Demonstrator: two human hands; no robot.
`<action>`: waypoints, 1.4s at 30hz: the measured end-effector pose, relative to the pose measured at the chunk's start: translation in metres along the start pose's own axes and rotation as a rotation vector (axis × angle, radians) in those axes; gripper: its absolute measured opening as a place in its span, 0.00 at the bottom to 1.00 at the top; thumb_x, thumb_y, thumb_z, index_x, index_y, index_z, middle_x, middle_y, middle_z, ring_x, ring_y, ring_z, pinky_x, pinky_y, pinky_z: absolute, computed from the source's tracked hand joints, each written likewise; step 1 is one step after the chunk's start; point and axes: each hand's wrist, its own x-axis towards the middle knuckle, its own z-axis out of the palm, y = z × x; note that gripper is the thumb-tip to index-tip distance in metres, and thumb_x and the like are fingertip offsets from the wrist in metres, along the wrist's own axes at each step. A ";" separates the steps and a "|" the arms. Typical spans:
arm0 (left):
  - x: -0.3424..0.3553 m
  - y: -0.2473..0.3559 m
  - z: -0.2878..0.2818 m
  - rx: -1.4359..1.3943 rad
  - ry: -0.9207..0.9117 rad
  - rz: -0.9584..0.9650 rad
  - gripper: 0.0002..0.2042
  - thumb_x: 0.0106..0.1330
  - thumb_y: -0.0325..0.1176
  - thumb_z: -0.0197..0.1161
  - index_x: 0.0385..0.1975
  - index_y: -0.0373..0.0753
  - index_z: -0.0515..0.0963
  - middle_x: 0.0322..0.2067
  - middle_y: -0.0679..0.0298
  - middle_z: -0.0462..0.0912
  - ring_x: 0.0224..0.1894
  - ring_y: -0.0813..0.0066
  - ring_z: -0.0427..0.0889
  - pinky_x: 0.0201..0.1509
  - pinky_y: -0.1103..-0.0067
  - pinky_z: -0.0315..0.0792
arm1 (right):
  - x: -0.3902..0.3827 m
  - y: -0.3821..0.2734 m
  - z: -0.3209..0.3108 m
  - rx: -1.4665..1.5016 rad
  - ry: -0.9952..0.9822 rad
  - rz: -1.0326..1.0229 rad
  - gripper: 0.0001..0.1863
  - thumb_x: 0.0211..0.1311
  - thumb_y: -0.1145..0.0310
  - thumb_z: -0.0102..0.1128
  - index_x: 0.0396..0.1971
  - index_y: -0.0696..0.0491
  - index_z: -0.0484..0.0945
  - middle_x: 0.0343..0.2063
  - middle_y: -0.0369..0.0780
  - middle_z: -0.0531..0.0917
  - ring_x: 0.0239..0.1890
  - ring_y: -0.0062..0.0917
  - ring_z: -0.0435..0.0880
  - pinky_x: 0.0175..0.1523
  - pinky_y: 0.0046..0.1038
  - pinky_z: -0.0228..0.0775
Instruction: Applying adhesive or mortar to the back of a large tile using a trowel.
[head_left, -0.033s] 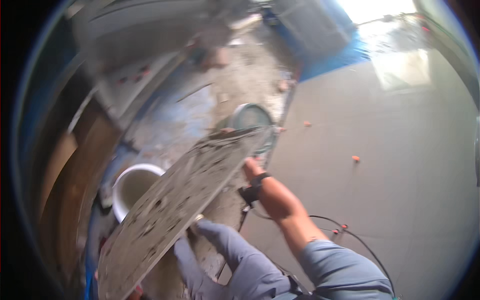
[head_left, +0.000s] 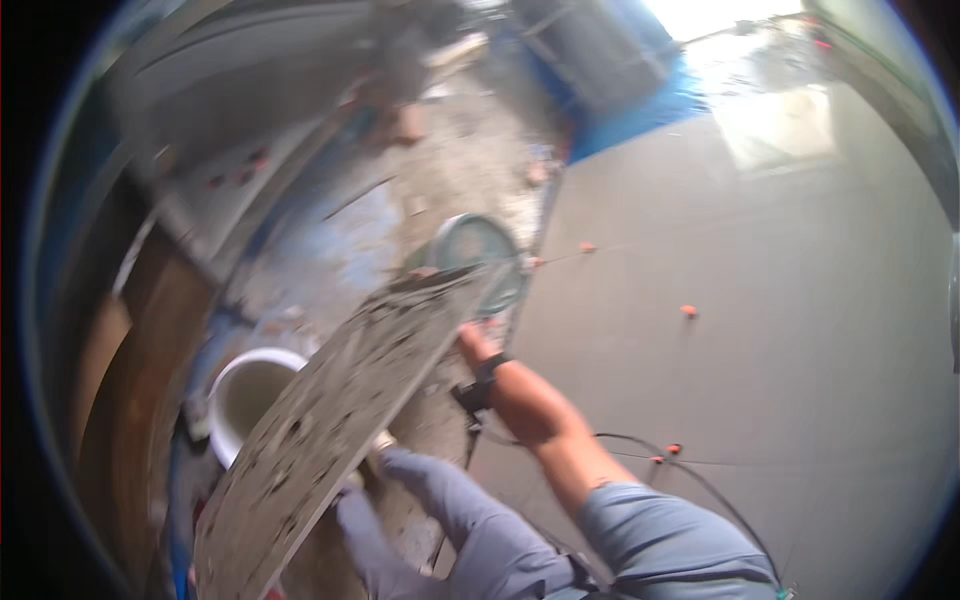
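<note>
A long flat tile point(head_left: 330, 410) lies tilted across the view, from the lower left up to the middle. Its upward face is coated in rough grey mortar with dark pits. At its far right edge my right hand point(head_left: 477, 345) grips the tile, the fingers partly hidden behind it. A dark strap point(head_left: 480, 385) circles that wrist. My left hand does not show; the tile's near end runs down to the lower rim of the picture. Just beyond the far end stands a greenish bucket point(head_left: 440, 250), partly covered by the tile.
A white bucket point(head_left: 222, 400) stands left of the tile. Large grey tiles point(head_left: 600, 370) cover the floor at right, with small orange clips point(head_left: 689, 312) at the joints. A black cable point(head_left: 720, 490) curves over them. Blue sheeting point(head_left: 640, 115) and rubble lie further off.
Most of the scene sits a little further left, including the tile's far end and my right hand. The right hand's grip on the tile looks the same.
</note>
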 end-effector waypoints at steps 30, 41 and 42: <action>0.040 0.483 -0.058 0.560 0.214 0.328 0.22 0.69 0.43 0.55 0.58 0.38 0.69 0.58 0.55 0.73 0.56 0.60 0.75 0.62 0.63 0.69 | -0.034 -0.133 -0.255 0.563 0.065 0.379 0.21 0.71 0.54 0.48 0.55 0.52 0.67 0.50 0.41 0.77 0.50 0.28 0.78 0.56 0.31 0.72; 0.102 0.642 0.093 0.434 -0.079 0.570 0.22 0.68 0.44 0.56 0.57 0.39 0.70 0.57 0.55 0.73 0.56 0.59 0.76 0.61 0.63 0.70 | -0.094 -0.165 -0.325 0.654 0.429 0.092 0.22 0.67 0.56 0.51 0.52 0.56 0.70 0.46 0.43 0.78 0.48 0.29 0.79 0.55 0.34 0.74; 0.112 0.654 0.116 0.422 -0.120 0.588 0.22 0.68 0.44 0.56 0.57 0.39 0.71 0.57 0.55 0.74 0.56 0.59 0.76 0.61 0.63 0.70 | -0.105 -0.168 -0.328 0.659 0.472 0.071 0.22 0.67 0.56 0.51 0.52 0.56 0.70 0.46 0.43 0.78 0.48 0.29 0.79 0.55 0.34 0.74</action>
